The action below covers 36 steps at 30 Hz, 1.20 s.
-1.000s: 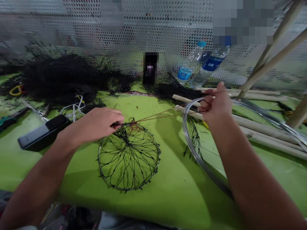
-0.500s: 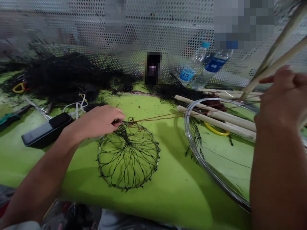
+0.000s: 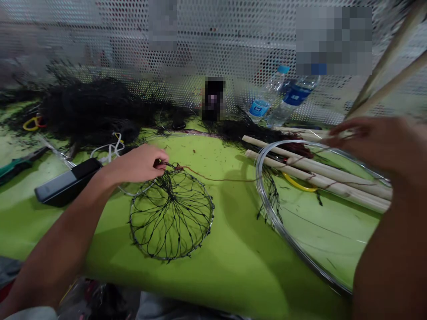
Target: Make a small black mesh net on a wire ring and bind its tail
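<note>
A round hoop with black knotted netting (image 3: pixel 170 218) lies on the green tabletop. My left hand (image 3: pixel 143 162) is closed in a pinch on the gathered black mesh at the hoop's upper left. Reddish-brown string (image 3: pixel 222 180) is caught at the hoop's top edge and runs slackly right, over the clear coil and the wooden sticks. My right hand (image 3: pixel 373 140), somewhat blurred, hovers above the coil's far right side. Its fingers point left and look pinched, with a strand of the string leading up to them.
A coil of clear tubing or wire (image 3: pixel 267 206) rests over wooden sticks (image 3: pixel 320 180) and a yellow ring (image 3: pixel 298 184). Two water bottles (image 3: pixel 260 106) stand against the perforated metal panel (image 3: pixel 233 49). Leftward lie black netting (image 3: pixel 90 104), a dark box-shaped device (image 3: pixel 68 182) and green-handled pliers (image 3: pixel 20 166).
My right hand has come down and to the left. The string, pulled straight before in two strands, now sags in one. My left hand and the hoop have shifted slightly left in view.
</note>
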Available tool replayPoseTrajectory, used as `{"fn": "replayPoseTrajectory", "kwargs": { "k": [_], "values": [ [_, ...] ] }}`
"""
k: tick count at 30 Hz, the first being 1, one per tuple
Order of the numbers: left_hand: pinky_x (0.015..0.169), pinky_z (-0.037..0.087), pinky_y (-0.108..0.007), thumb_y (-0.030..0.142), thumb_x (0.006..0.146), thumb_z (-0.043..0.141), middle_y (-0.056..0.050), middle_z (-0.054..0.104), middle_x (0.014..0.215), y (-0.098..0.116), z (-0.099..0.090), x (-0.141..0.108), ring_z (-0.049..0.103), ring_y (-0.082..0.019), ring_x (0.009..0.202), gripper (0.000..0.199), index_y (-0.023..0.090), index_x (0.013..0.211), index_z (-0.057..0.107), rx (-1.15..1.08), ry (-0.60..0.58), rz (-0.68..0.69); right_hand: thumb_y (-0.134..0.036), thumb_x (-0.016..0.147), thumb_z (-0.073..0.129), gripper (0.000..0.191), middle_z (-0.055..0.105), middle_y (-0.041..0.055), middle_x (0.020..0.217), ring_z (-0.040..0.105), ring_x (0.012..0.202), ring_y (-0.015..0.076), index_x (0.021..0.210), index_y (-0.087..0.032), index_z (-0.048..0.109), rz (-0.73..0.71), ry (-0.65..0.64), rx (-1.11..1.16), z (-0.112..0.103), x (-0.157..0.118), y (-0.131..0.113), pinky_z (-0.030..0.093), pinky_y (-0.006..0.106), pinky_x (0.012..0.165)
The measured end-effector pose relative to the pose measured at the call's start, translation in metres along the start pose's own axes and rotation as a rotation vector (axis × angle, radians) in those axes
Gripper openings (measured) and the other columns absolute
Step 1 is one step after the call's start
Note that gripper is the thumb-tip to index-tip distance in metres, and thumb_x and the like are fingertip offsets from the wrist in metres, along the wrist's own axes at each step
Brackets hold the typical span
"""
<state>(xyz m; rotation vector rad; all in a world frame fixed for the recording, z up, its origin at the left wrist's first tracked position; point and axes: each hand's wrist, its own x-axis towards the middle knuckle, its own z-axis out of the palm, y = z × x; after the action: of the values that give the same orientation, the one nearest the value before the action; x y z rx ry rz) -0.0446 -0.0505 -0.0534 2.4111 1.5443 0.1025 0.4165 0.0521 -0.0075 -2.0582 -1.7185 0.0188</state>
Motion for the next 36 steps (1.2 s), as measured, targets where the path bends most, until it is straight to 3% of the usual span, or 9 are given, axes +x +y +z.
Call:
{"fn": "replayPoseTrajectory", "kwargs": {
  "k": [3,6,9,13,17,22,25,31,36],
  "values": [
    [0.061,0.034,-0.028,0.024,0.087,0.057,0.002,0.056,0.069,0.000,-0.002,-0.001,0.046,-0.013,0.060,0.014,0.021,0.073,0.054,-0.145,-0.016,0.014,-0.007,0.052,0.103,0.079,0.083,0.0066,0.120,0.078,0.101,0.0216,0.125,-0.033,0.082,-0.026,-0.731,-0.024,-0.003,-0.029,-0.029,0.054,0.033,0.077],
    [0.063,0.040,-0.027,0.045,0.093,0.064,0.001,0.067,0.079,-0.004,-0.004,-0.002,0.056,-0.014,0.066,0.025,0.021,0.087,0.066,-0.269,-0.005,0.017,-0.028,0.069,0.099,0.078,0.069,0.0027,0.150,0.070,0.131,0.0261,0.141,-0.041,0.071,-0.461,-0.953,0.074,-0.004,-0.054,-0.052,0.057,0.030,0.086],
    [0.066,0.043,-0.027,0.051,0.092,0.069,0.000,0.071,0.085,-0.004,-0.005,-0.005,0.061,-0.015,0.072,0.031,0.020,0.092,0.068,-0.328,0.080,0.033,-0.046,0.089,0.082,0.063,0.064,0.0010,0.155,0.065,0.139,0.0285,0.149,-0.039,0.066,-0.794,-0.931,0.273,0.020,-0.080,-0.080,0.059,0.034,0.103],
    [0.072,0.046,-0.025,0.042,0.095,0.071,0.001,0.076,0.091,0.007,-0.006,-0.010,0.066,-0.014,0.078,0.021,0.021,0.097,0.072,-0.326,0.192,0.124,-0.028,0.103,0.061,0.053,0.056,0.0110,0.162,0.057,0.147,0.0307,0.156,-0.024,0.058,-0.872,-0.686,0.557,0.093,-0.118,-0.126,0.047,0.055,0.122],
    [0.072,0.046,-0.025,0.038,0.099,0.066,0.002,0.080,0.094,0.018,-0.004,-0.012,0.070,-0.014,0.079,0.018,0.024,0.104,0.076,-0.287,0.205,0.235,-0.015,0.103,0.054,0.044,0.073,0.0130,0.139,0.071,0.121,0.0242,0.146,-0.017,0.065,-0.929,-0.686,0.681,0.139,-0.140,-0.145,0.057,0.043,0.105],
    [0.065,0.042,-0.026,0.039,0.099,0.064,0.002,0.080,0.085,0.027,0.004,-0.011,0.068,-0.014,0.068,0.020,0.027,0.105,0.080,-0.161,0.257,0.242,-0.012,0.099,0.060,0.024,0.080,0.0101,0.105,0.071,0.086,0.0174,0.110,-0.015,0.082,-0.873,-0.600,0.610,0.133,-0.133,-0.139,0.052,0.031,0.077],
    [0.065,0.040,-0.027,0.035,0.098,0.063,0.003,0.076,0.076,0.030,0.008,-0.010,0.065,-0.014,0.065,0.019,0.029,0.103,0.080,-0.033,0.324,0.240,-0.018,0.099,0.063,0.020,0.080,0.0051,0.093,0.068,0.077,0.0138,0.104,-0.017,0.082,-0.833,-0.697,0.656,0.119,-0.121,-0.134,0.047,0.027,0.070],
    [0.070,0.041,-0.032,0.021,0.095,0.059,0.002,0.074,0.072,0.034,0.016,-0.009,0.064,-0.018,0.067,0.019,0.026,0.097,0.077,0.284,0.486,0.303,-0.029,0.100,0.057,0.016,0.043,-0.0076,0.059,0.036,0.050,0.0078,0.098,-0.017,0.068,-0.532,-0.829,1.062,0.095,-0.123,-0.135,0.027,0.025,0.049],
    [0.073,0.047,-0.033,0.018,0.095,0.059,0.001,0.074,0.074,0.044,0.016,-0.013,0.068,-0.018,0.070,0.018,0.022,0.102,0.074,0.292,0.617,0.336,-0.028,0.095,0.073,0.023,0.036,-0.0095,0.058,0.029,0.051,0.0071,0.113,-0.014,0.074,-0.727,-0.649,0.840,0.089,-0.152,-0.150,0.018,0.026,0.049]
  ]
}}
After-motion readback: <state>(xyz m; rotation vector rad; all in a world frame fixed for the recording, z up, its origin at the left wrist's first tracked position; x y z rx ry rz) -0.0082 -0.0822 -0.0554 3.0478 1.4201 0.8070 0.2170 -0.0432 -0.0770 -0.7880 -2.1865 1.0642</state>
